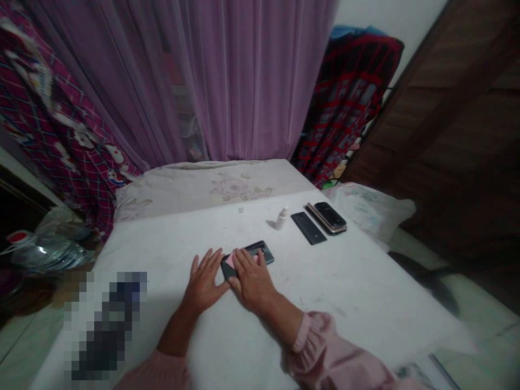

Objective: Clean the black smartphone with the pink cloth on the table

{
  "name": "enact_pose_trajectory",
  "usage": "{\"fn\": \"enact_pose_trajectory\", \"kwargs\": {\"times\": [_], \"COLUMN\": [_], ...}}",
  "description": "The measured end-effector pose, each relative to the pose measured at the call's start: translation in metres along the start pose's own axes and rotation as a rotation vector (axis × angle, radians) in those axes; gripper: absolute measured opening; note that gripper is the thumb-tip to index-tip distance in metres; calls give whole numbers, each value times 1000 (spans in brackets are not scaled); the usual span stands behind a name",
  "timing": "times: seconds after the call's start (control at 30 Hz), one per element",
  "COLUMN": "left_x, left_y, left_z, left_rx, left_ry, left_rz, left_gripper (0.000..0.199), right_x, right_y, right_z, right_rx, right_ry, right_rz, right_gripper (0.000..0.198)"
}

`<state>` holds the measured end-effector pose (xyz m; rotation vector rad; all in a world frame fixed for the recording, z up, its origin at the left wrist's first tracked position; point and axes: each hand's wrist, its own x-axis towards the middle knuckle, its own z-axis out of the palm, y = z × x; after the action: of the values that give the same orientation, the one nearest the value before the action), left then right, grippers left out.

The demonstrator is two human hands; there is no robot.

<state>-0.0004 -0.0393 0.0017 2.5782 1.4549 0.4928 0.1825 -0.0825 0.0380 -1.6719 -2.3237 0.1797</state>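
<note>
A dark, glossy smartphone (268, 256) lies flat on the white-covered table. My left hand (205, 284) braces its left end, with the thumb at the near corner and a fingertip at the far corner; the other fingers are spread. Under the fingers of my right hand (254, 279) a small pink cloth (230, 260) is pressed onto the phone's surface. Much of the cloth and the middle of the phone are hidden by that hand.
Right of the phone stand a small white bottle (281, 219), a dark phone back panel (309, 228) and a stack of phones (330, 215). A tiny pale square (241, 210) lies farther back. Purple curtains (252, 81) hang behind the table (345, 303). A blurred-out dark patch covers the left side.
</note>
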Motion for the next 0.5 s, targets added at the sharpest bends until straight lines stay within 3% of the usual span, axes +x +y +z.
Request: {"fn": "enact_pose_trajectory", "kwargs": {"times": [0.1, 0.3, 0.5], "left_x": [0, 2, 6], "left_y": [-1, -8, -6], "left_z": [1, 0, -10], "left_rx": [-2, -25, -33], "left_ry": [-19, -72, -191], "left_rz": [-3, 10, -20], "left_gripper": [64, 66, 74], "right_x": [-22, -46, -48], "right_y": [15, 55, 57], "right_z": [-2, -5, -4], "right_rx": [-8, -85, -59], "right_ry": [29, 82, 56], "right_rz": [-5, 233, 299], "right_gripper": [58, 51, 51]}}
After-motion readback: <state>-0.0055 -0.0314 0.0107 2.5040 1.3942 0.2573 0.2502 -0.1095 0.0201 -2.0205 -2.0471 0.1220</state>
